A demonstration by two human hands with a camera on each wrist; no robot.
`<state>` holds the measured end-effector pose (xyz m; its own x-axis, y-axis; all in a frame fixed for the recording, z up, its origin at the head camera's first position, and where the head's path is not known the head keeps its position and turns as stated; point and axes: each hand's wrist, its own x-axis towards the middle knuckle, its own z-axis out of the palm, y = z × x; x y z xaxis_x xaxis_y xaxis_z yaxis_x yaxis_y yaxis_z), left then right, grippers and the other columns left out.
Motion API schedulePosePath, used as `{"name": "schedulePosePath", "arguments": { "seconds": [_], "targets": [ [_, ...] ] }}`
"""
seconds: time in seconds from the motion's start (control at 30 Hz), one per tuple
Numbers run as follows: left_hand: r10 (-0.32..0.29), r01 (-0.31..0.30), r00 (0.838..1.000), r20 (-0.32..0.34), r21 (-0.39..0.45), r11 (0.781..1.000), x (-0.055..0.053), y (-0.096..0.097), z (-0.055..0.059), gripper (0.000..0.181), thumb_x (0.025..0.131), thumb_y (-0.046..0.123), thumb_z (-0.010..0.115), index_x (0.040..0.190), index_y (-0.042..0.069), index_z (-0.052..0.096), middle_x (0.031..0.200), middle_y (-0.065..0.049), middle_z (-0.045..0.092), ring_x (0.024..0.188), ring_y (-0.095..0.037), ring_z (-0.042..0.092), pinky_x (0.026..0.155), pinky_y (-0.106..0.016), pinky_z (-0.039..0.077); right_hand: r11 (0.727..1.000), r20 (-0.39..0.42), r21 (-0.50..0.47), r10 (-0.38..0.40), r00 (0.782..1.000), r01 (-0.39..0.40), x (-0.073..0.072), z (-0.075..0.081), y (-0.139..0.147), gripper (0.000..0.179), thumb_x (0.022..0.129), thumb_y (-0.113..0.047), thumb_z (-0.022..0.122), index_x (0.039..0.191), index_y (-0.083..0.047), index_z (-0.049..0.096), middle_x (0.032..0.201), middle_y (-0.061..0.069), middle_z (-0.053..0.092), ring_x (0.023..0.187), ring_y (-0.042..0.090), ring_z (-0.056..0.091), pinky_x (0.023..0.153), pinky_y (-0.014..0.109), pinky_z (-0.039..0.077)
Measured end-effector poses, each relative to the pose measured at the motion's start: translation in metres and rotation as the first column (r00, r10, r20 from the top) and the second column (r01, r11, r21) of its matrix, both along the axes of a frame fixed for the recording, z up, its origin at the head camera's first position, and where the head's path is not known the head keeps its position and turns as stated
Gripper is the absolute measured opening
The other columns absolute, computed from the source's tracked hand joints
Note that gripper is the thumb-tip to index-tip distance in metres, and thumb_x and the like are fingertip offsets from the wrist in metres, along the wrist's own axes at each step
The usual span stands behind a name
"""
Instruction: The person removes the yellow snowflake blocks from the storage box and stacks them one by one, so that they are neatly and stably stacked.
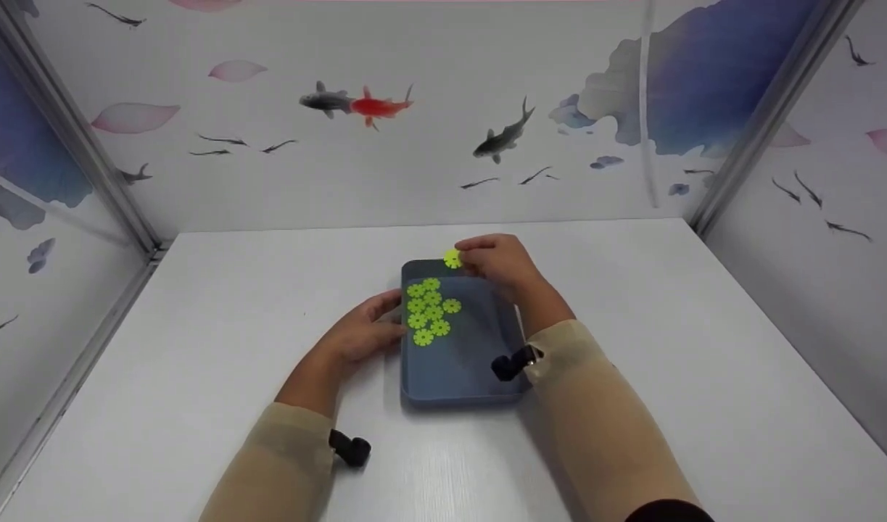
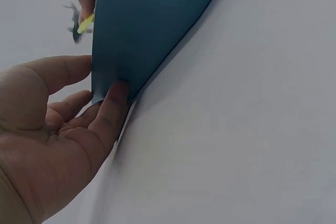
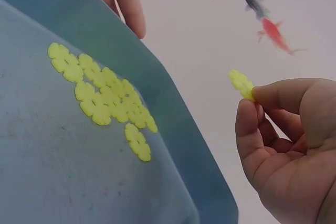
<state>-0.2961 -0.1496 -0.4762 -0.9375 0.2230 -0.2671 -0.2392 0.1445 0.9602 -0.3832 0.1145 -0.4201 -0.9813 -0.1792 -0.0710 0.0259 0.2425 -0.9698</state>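
A blue-grey tray [image 1: 461,373] lies on the white table with several yellow-green flower-shaped plastic pieces [image 1: 432,312] along its left side. My left hand [image 1: 367,326] rests against the tray's left wall, its thumb [image 2: 65,72] at the rim and its other fingers [image 2: 113,103] on the outer side. Over the tray's far edge, my right hand [image 1: 497,261] pinches one flower-shaped plastic piece [image 3: 241,83] between thumb and index finger. That piece stands out past the fingertips. In the right wrist view the loose pieces [image 3: 107,95] lie flat, some overlapping.
The white tabletop [image 1: 175,362] reaches to a back wall [image 1: 428,196] printed with fish and petals. Side panels [image 1: 813,239] with metal frame posts flank it. Black camera mounts [image 1: 350,448] stick out from both sleeves.
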Motion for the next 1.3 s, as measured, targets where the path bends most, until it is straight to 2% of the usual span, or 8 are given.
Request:
{"name": "schedulePosePath", "arguments": {
  "seconds": [0.2,0.33,0.47,0.73,0.97,1.13,1.3],
  "targets": [
    [0.011,-0.01,1.0,-0.002,0.01,1.0,0.0,0.001,-0.001,0.08,0.094,0.008,0.077,0.165,0.025,0.043,0.174,0.003,0.037,0.158,-0.025,0.044,0.126,-0.047,0.043,0.999,0.0,-0.011,-0.04,0.999,0.04,0.007,0.0,0.021,0.022,0.103,-0.022,0.072,0.122,-0.014,0.079,0.123,0.01,0.073,0.102,0.023,0.072,0.107,0.048,0.06],
    [0.017,-0.017,1.0,0.005,0.024,1.0,0.0,0.002,-0.001,0.08,0.094,0.006,0.077,0.164,0.024,0.044,0.174,0.004,0.038,0.159,-0.024,0.042,0.127,-0.046,0.042,0.997,0.017,-0.04,-0.067,0.998,0.068,0.011,-0.002,0.038,0.023,0.103,-0.022,0.072,0.124,-0.014,0.079,0.127,0.01,0.073,0.111,0.028,0.073,0.1,0.035,0.063],
    [0.012,-0.012,1.0,0.003,0.035,0.999,0.001,0.003,-0.001,0.079,0.095,0.004,0.074,0.165,0.022,0.042,0.175,0.001,0.036,0.159,-0.026,0.043,0.125,-0.045,0.045,0.991,0.033,-0.096,-0.092,0.995,0.095,0.015,-0.003,0.056,0.027,0.103,-0.02,0.073,0.127,-0.009,0.077,0.128,0.011,0.072,0.118,0.032,0.07,0.095,0.028,0.063],
    [0.019,-0.018,1.0,-0.011,0.017,1.0,0.002,0.001,-0.001,0.079,0.095,0.004,0.075,0.165,0.022,0.043,0.175,-0.001,0.036,0.159,-0.028,0.042,0.124,-0.046,0.045,0.974,0.079,-0.147,-0.16,0.984,0.17,0.015,-0.01,0.086,0.032,0.103,-0.018,0.071,0.133,-0.007,0.073,0.125,0.006,0.07,0.103,0.016,0.069,0.092,0.022,0.063],
    [-0.01,0.01,1.0,-0.021,0.006,1.0,0.002,-0.001,-0.002,0.079,0.096,0.008,0.075,0.166,0.021,0.04,0.176,-0.001,0.034,0.163,-0.028,0.035,0.128,-0.047,0.041,0.961,0.117,-0.196,-0.173,0.978,0.193,0.016,-0.02,0.099,0.034,0.105,-0.017,0.068,0.136,-0.005,0.071,0.123,0.003,0.072,0.101,0.015,0.069,0.092,0.022,0.062],
    [0.0,0.001,1.0,-0.015,0.006,1.0,0.002,-0.001,-0.003,0.079,0.096,0.008,0.075,0.165,0.022,0.041,0.176,-0.001,0.034,0.164,-0.028,0.033,0.129,-0.047,0.04,0.954,0.139,-0.21,-0.187,0.972,0.214,0.015,-0.026,0.107,0.032,0.106,-0.017,0.067,0.136,-0.006,0.071,0.119,0.002,0.073,0.098,0.014,0.069,0.09,0.021,0.062],
    [0.001,-0.001,1.0,-0.01,0.005,1.0,0.001,-0.001,-0.003,0.079,0.096,0.009,0.076,0.165,0.023,0.041,0.176,-0.001,0.035,0.164,-0.028,0.034,0.128,-0.047,0.041,0.949,0.179,-0.204,-0.203,0.963,0.239,0.012,-0.032,0.117,0.034,0.106,-0.017,0.067,0.138,-0.007,0.069,0.124,0.003,0.07,0.097,0.012,0.068,0.09,0.019,0.061]
  ]
}}
